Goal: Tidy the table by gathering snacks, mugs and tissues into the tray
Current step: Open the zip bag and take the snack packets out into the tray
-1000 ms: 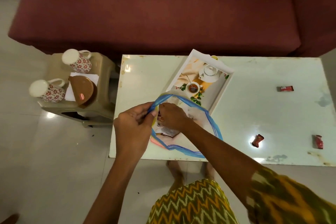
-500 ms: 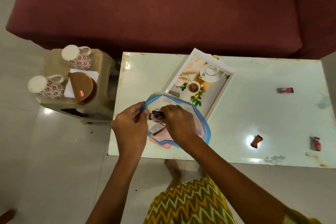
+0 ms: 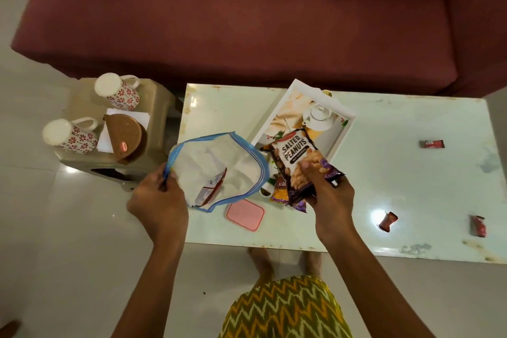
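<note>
My left hand (image 3: pixel 157 202) grips the rim of a clear bag with a blue zip edge (image 3: pixel 219 162), held open over the table's left front corner; one packet (image 3: pixel 211 189) is still inside. My right hand (image 3: pixel 327 192) holds a bunch of snack packets, the top one a black Salted Peanuts pack (image 3: pixel 295 155), just outside the bag and over the near end of the white printed tray (image 3: pixel 344 132). Two white mugs with red flowers (image 3: pixel 118 90) (image 3: pixel 70 136) lie on a beige stool (image 3: pixel 82 101) to the left.
Three small red candy wrappers (image 3: pixel 432 143) (image 3: pixel 387 221) (image 3: pixel 478 225) lie on the white table (image 3: pixel 411 178) to the right. A pink lid (image 3: pixel 245 214) rests near the front edge. A round brown biscuit pack (image 3: pixel 123 132) on white paper sits on the stool. A maroon sofa (image 3: pixel 247 22) stands behind.
My right hand has come out of the bag with several snack packets and moved right toward the tray. The bag now hangs open from my left hand, and the pink lid is uncovered.
</note>
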